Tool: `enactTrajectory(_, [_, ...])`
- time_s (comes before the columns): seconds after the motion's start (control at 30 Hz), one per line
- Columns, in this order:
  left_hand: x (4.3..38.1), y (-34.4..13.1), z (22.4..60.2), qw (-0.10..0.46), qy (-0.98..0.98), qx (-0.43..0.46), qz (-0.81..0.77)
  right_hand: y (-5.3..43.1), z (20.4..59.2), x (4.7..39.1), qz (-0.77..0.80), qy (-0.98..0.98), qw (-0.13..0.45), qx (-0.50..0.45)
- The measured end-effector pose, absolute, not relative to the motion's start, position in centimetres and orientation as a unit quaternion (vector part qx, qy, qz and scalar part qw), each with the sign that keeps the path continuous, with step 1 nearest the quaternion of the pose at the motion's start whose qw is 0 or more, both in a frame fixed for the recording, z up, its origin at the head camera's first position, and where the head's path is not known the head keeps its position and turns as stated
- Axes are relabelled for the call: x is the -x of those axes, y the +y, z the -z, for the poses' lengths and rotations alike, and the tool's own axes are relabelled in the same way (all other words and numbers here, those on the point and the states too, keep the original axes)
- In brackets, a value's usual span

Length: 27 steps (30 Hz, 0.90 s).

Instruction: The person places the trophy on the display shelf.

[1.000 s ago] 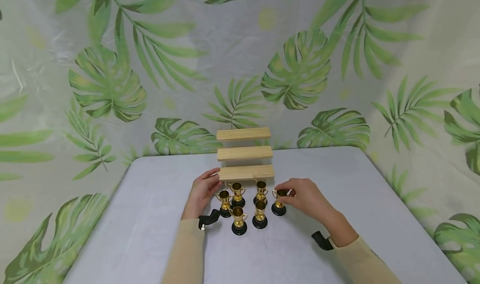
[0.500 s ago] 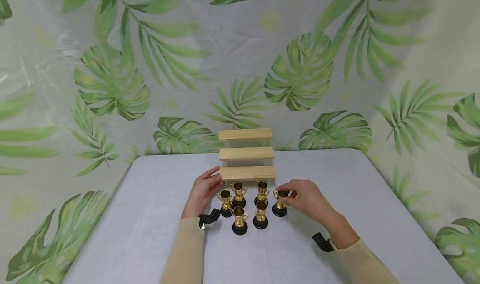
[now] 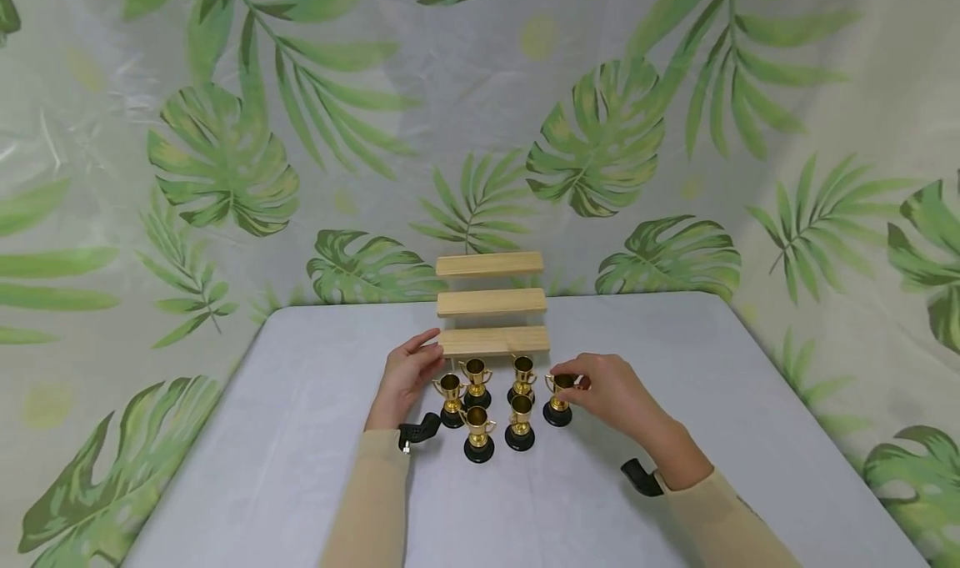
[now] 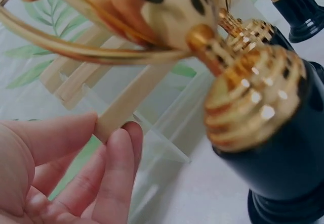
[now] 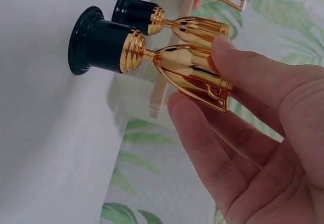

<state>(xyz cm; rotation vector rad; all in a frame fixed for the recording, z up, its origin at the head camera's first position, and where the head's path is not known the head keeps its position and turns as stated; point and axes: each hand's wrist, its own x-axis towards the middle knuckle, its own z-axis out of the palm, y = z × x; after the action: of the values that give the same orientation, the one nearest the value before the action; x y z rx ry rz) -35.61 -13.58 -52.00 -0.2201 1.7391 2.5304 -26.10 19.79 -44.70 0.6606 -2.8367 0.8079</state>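
My right hand pinches the cup of a small gold trophy between thumb and fingers. The trophy's black base rests upright on the table at the right of the group. Several like trophies stand close together to its left. With thumb and fingertips, my left hand grips the left end of the lowest board of a three-step wooden display shelf. One trophy looms large between the left wrist camera and the shelf, hiding part of the boards.
A white cloth covers the table. Behind it hangs a leaf-patterned curtain. The shelf stands near the table's back edge, on clear supports, with the trophies just in front of it. Black camera mounts sit on both wrists.
The head view has shifted slightly. Both hands keep their places on the shelf and the right trophy, and the other trophies stand as before.
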Motion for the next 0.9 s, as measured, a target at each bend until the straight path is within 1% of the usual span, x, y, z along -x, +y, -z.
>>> enactTrajectory(0.3, [35.68, -13.68, 51.93, 0.038, 0.573, 0.077, -0.815, 19.61, 44.66, 26.13, -0.263, -0.939, 0.057, -0.212])
enactTrajectory(0.7, [35.52, -13.45, 52.06, 0.03, 0.581, 0.071, -0.81, 19.82, 45.04, 26.09, -0.26, -0.938, 0.065, -0.218])
enactTrajectory(0.9, [35.88, -13.38, 52.1, 0.023, 0.578, 0.069, -0.813, 19.74, 45.23, 26.27, -0.251, -0.935, 0.091, -0.232])
